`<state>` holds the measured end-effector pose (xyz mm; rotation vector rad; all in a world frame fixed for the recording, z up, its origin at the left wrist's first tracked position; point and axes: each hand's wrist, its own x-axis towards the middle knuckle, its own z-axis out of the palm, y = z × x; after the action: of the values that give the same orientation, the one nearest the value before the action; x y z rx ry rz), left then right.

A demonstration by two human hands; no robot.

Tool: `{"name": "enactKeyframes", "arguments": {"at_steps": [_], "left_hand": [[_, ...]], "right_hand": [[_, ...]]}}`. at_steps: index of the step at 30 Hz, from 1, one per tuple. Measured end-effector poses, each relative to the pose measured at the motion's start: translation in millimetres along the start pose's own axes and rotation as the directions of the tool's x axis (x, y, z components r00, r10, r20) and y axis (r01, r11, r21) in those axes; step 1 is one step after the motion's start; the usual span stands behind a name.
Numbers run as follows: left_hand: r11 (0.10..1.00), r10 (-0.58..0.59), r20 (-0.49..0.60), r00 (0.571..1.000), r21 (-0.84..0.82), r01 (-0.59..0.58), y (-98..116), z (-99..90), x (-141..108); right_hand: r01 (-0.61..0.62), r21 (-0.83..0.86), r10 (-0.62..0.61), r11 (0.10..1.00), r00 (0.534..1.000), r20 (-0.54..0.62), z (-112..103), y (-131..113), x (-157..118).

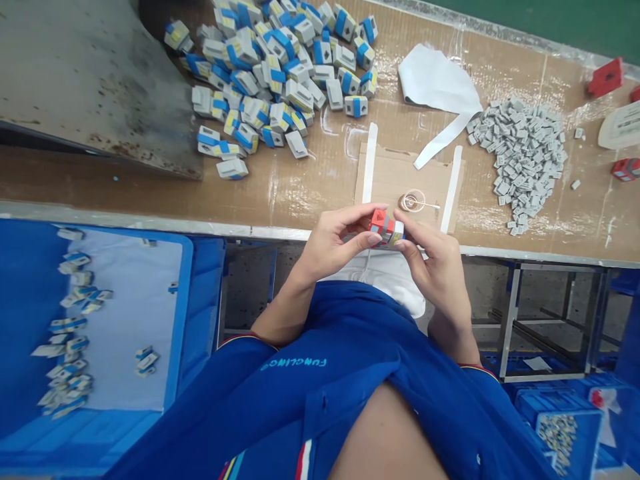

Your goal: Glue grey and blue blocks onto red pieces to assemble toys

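Near the table's front edge, my left hand (334, 241) grips a small red block (381, 223) with a grey band between thumb and fingers. My right hand (436, 257) pinches a small white, blue and yellow block (397, 231) from the other side. The two pieces touch end to end. Just behind the hands, a small clear round cup (412, 201) with a thin white stick across it stands on a cardboard sheet (387, 175) edged by white strips.
White, blue and yellow blocks (280, 60) are heaped at the back left, beside a metal chute (95, 80). A pile of small grey parts (530, 153) and a white cloth (437, 80) lie to the right. A blue crate (185, 320) stands below left.
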<state>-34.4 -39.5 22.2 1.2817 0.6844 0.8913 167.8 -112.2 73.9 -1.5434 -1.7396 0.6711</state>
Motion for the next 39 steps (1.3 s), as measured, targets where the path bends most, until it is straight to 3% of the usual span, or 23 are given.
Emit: {"name": "enactKeyframes", "arguments": {"at_steps": [7,13,16,20,24,31,34,39], "left_hand": [[0.992,0.012,0.018,1.000,0.128,-0.014,3.9,-2.4,-2.0],[0.995,-0.009,0.077,0.997,0.096,0.001,13.2,-5.1,3.6],[0.983,0.091,0.041,0.995,0.158,-0.097,20.1,-1.8,4.5],[0.851,0.325,0.071,0.943,0.413,-0.324,25.2,-0.2,4.7],[0.748,0.355,0.162,0.921,0.542,-0.384,25.3,-2.0,5.5],[0.764,0.494,0.111,0.863,0.419,-0.491,21.9,-0.4,10.3],[0.759,0.530,0.103,0.842,0.386,-0.525,19.5,-0.4,12.4],[0.775,0.512,0.068,0.856,0.392,-0.495,17.6,1.8,10.8]], "right_hand": [[-0.093,0.154,0.088,0.984,0.995,0.041,3.1,0.8,1.1],[-0.252,0.450,0.205,0.857,0.967,0.152,4.1,10.6,1.8],[-0.250,0.476,0.205,0.843,0.968,0.145,5.7,15.3,2.8],[-0.207,0.539,0.172,0.816,0.978,0.116,9.9,17.3,2.7],[-0.163,0.611,0.116,0.775,0.986,0.117,13.7,16.5,2.0],[-0.106,0.585,0.096,0.804,0.994,0.048,14.9,17.7,3.4],[-0.017,0.532,0.036,0.847,0.999,-0.026,16.3,20.8,3.1],[0.151,0.347,-0.109,0.926,0.984,-0.138,17.5,22.2,3.5]]}}
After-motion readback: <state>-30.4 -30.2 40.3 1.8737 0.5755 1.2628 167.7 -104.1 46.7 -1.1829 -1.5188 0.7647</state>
